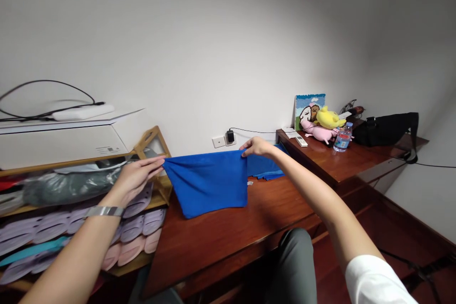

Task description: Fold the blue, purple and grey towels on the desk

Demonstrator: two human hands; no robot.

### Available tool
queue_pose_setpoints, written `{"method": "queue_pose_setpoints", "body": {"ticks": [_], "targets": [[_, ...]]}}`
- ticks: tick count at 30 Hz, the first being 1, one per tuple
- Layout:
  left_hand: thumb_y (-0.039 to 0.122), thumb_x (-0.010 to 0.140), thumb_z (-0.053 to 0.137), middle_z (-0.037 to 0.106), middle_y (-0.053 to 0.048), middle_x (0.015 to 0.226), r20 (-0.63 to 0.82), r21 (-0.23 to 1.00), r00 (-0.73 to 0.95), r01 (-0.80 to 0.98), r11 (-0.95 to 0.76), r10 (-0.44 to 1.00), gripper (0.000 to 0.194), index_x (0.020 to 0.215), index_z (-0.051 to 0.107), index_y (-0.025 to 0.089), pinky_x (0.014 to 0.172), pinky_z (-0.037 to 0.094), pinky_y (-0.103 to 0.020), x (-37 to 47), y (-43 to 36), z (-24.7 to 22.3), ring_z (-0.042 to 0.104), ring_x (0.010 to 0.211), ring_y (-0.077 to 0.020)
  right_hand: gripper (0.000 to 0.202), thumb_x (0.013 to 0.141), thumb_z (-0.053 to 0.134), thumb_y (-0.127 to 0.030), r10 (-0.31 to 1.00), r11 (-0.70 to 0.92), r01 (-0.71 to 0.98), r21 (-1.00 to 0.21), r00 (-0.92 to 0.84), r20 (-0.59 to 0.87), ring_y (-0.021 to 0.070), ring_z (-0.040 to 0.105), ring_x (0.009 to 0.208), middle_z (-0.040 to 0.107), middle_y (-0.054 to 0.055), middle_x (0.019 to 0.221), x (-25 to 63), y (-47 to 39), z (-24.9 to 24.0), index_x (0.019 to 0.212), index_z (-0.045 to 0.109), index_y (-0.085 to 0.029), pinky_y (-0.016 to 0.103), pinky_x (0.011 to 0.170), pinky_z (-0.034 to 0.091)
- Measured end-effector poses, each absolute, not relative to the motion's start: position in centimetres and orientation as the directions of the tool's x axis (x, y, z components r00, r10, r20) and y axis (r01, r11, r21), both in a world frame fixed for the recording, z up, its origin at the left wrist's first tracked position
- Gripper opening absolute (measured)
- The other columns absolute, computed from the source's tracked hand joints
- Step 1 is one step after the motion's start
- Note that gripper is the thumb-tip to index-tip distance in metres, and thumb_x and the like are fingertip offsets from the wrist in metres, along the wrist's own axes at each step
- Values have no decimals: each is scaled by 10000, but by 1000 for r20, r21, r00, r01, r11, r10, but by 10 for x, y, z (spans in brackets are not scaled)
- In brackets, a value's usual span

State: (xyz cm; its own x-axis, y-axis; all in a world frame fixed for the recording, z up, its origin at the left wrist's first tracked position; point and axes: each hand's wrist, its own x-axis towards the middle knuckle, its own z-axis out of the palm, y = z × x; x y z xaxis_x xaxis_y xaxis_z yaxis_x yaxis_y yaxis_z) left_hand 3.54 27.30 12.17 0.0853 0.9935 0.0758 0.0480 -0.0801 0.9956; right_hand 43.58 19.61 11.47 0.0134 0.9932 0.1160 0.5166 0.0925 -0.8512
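Head view: the blue cloth [210, 183] hangs smooth, creased at left, corners pinched between both hands' [254, 146] fingertips.

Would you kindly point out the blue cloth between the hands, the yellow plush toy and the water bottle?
Blue cloth [213, 183]: head view, middle of its hanging face.
Yellow plush toy [327, 118]: head view, middle of its body.
Water bottle [342, 140]: head view, its label.

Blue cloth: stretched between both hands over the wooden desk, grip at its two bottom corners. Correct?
Not quite: the left hand and right hand grip the top corners of the blue cloth; its lower edge hangs free. The head view shows it. Stretched between both hands over the wooden desk stands.
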Motion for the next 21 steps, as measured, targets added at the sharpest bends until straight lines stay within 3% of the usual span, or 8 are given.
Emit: {"method": "queue_pose_setpoints", "body": {"ticks": [5, 8, 13, 18, 21], "targets": [[217, 827, 876, 846, -61, 1012, 57, 974, 206, 204, -100, 977, 564, 1319, 687, 16, 1219, 443, -482, 26, 274, 129, 741, 1029, -192, 78, 803, 847, -176, 975, 146, 694, -705, 20, 222, 202, 751, 893, 823, 28, 868, 437, 197, 115, 877, 862, -159, 232, 753, 511], [393, 748, 939, 849, -39, 972, 187, 861, 155, 450, -238, 970, 548, 1153, 776, 61, 1197, 450, -485, 17, 283, 131, 733, 1082, -252, 66, 864, 811, -212, 969, 174, 714, -678, -4, 245, 187, 739, 861, 805, 19, 828, 438, 196, 115, 877, 849, -159, 223, 729, 483], [620, 849, 786, 840, -51, 998, 340, 644, 193, 665, -377, 920, 600, 1037, 797, 50, 1119, 498, -445, 10, 304, 126, 726, 1063, -260, 107, 950, 769, -259, 959, 171, 728, -664, 31, 281, 152, 718, 761, 772, 14, 793, 436, 192, 111, 985, 812, -168, 220, 746, 491], [557, 929, 709, 827, -12, 939, 337, 539, 223, 751, -382, 915, 544, 1089, 786, 43, 1109, 490, -414, 8, 315, 120, 721, 1034, -249, 102, 961, 758, -236, 956, 168, 641, -749, 80, 282, 162, 744, 869, 805, 38, 925, 431, 188, 102, 1015, 808, -164, 231, 810, 524], [559, 937, 705, 816, -6, 871, 390, 544, 212, 732, -410, 896, 533, 1037, 788, 43, 1090, 506, -410, 9, 315, 121, 727, 953, -232, 162, 905, 808, -243, 961, 156, 611, -776, 86, 261, 184, 752, 933, 812, 28, 948, 430, 186, 100, 1041, 836, -159, 236, 817, 527]]}}
